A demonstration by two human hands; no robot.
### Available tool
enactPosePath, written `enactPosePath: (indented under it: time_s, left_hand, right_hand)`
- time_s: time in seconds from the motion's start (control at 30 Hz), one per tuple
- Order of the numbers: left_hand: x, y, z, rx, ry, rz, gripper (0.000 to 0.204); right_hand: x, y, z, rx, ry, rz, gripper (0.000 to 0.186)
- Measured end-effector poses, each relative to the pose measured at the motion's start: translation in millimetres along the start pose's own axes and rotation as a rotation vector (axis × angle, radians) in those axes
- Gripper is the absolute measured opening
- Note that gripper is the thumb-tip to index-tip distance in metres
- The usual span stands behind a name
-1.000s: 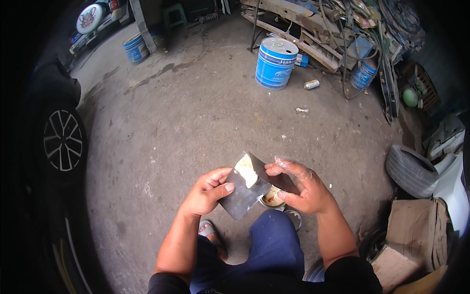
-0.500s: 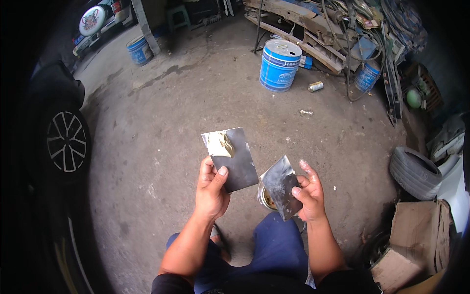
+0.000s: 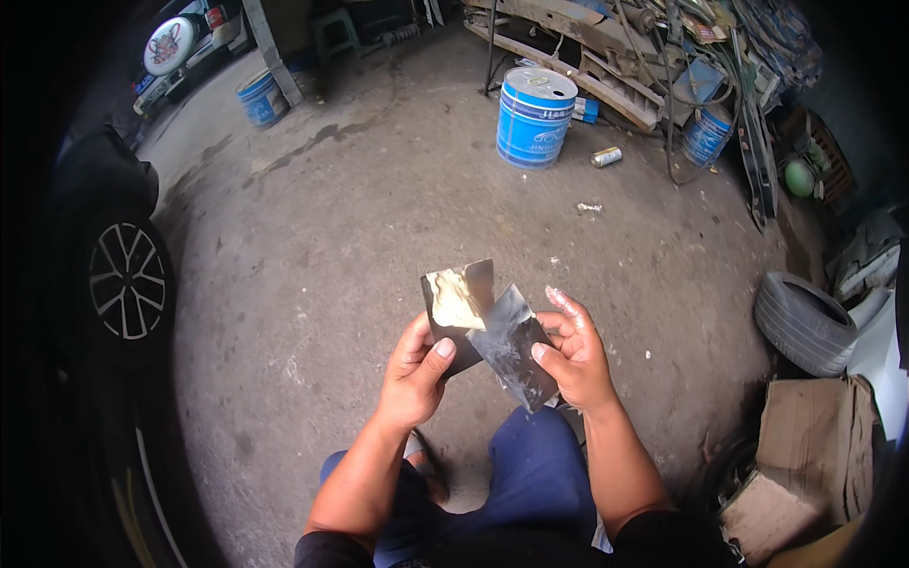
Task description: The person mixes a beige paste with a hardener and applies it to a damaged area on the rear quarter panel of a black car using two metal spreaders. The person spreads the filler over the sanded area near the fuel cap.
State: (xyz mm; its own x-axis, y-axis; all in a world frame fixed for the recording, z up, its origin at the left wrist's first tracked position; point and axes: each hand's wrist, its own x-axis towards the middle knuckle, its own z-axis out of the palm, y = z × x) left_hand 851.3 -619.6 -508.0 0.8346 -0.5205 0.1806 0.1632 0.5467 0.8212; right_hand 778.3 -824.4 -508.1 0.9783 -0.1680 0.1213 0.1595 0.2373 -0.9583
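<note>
My left hand [image 3: 415, 364] is closed round the lower edge of a dark flat putty spreader [image 3: 457, 356], thumb on its face. A thick smear of cream-coloured putty [image 3: 452, 301] covers the upper part of that spreader. In my right hand [image 3: 573, 352] is a second, dark grey putty spreader [image 3: 519, 355] with pale smudges, tilted and pinched between thumb and fingers. Its left edge overlaps the first spreader near the putty; whether the edge touches it I cannot tell. White residue coats my raised right index finger. Both hands are above my knees.
A blue drum [image 3: 535, 118] stands ahead, with a small can [image 3: 606, 157] lying beside it. At left is a car wheel [image 3: 130, 280]. A loose tire [image 3: 805, 325] and a cardboard box [image 3: 812, 431] are at right. Scrap panels [image 3: 606, 80] are piled at the back.
My hands have come together, so the right spreader now overlaps the left one. The left spreader has tilted, and its putty looks more spread. The small tin below is now mostly hidden.
</note>
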Motion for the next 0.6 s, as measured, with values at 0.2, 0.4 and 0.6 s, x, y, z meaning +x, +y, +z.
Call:
enactPosePath:
  time_s: [0.2,0.4,0.6]
  left_hand:
    - [-0.9,3.8,-1.4,0.03,-0.042,-0.01,0.046]
    - [-5.0,4.8,-0.3,0.202,-0.093,-0.079,0.045]
    - [-2.6,4.8,-5.1,0.858,-0.117,0.158,0.042]
  right_hand:
    - [4.0,-12.7,6.1,-0.035,-0.031,0.028,0.068]
    - [5.3,-10.4,15.2,0.072,0.001,0.066,0.065]
    - [21.6,-23.9,19.7,0.224,0.019,0.068,0.068]
